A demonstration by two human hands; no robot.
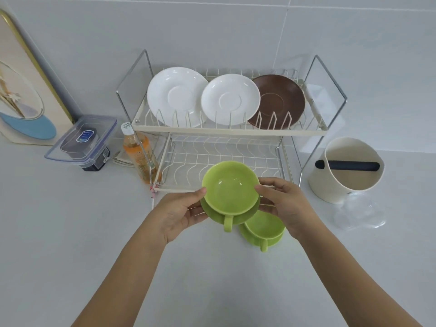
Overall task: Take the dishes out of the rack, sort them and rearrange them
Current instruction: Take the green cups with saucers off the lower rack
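Holding a green cup [230, 187] on its green saucer [238, 214] between them, the left hand [179, 213] and the right hand [286, 205] grip the pair from opposite sides, thumbs on the cup's rim and fingers curled under the saucer. The cup's handle points toward the person. The pair is raised in front of the lower tier of the dish rack [226, 133]. Just beside the right hand, a second green cup [264, 226] sits on its own saucer on the worktop [70, 232], partly under the held pair. On the rack's upper tier stand a large white plate [177, 96], a smaller white plate [230, 99] and a brown plate [279, 100].
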